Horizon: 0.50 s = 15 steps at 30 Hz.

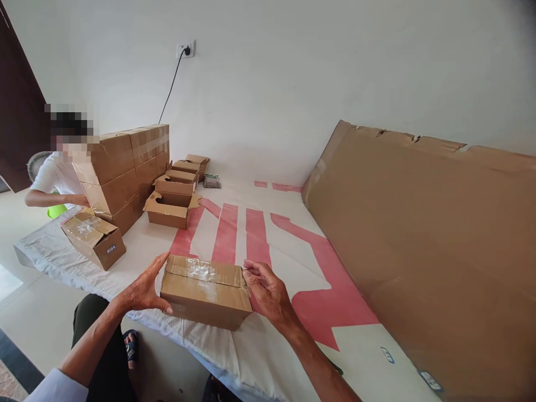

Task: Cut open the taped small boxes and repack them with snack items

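A closed cardboard box [205,290] with clear tape across its top sits in front of me near the table's front edge. My left hand [144,287] spans its left end, thumb at the front and fingers toward the back. At the right end, my right hand [268,287] has its fingers bent against the upper corner. Together the two hands hold the box between them. Another taped cardboard box [94,237] with a small label lies to the left. Several open cardboard boxes [170,215] stand in a row farther back.
Stacked cardboard boxes [119,173] rise at the left, with a co-worker [56,176] in a white shirt behind them. A small packet [212,181] lies near the wall. A large cardboard sheet [422,240] leans along the right of the cloth-covered table [288,357]. A cord [171,86] hangs from a wall socket.
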{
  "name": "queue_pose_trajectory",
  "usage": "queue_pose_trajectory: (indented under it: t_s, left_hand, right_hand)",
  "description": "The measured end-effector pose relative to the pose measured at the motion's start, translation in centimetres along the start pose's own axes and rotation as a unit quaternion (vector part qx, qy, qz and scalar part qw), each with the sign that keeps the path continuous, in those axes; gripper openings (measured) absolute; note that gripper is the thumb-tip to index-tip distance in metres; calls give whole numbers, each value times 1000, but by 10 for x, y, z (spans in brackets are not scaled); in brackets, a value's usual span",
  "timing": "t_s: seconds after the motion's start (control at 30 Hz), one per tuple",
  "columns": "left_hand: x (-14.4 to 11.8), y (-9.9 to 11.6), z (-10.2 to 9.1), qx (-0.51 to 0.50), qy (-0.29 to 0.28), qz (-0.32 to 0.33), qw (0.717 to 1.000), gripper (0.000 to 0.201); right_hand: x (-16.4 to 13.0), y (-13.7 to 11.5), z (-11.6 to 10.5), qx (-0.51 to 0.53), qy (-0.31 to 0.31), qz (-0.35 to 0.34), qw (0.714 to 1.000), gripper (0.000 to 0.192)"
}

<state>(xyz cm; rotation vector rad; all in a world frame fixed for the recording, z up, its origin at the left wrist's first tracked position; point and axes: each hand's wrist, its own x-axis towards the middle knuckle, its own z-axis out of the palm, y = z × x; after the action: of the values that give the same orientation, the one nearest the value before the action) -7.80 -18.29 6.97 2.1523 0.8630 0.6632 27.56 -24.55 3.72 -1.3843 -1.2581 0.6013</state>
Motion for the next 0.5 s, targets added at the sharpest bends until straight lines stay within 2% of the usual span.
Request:
queue_pose_trajectory:
  t_s: [0.13,0.27,0.4,0.5]
  left_hand:
    - [4,-13,10,-35,2,-33,999,149]
    - [13,-22,7,-24,21,-47,998,142]
    - [28,-56,-1,-3,92,-68,993,141]
    - [32,-77,1,10,109,-86,990,144]
  right_hand:
    - [61,18,4,-4,-17,26,999,56]
    - [142,49,16,-22,-44,45,998,59]
    - [230,91,31,-30,-42,65,997,46]
    - [297,123,43,-39,-33,89,995,35]
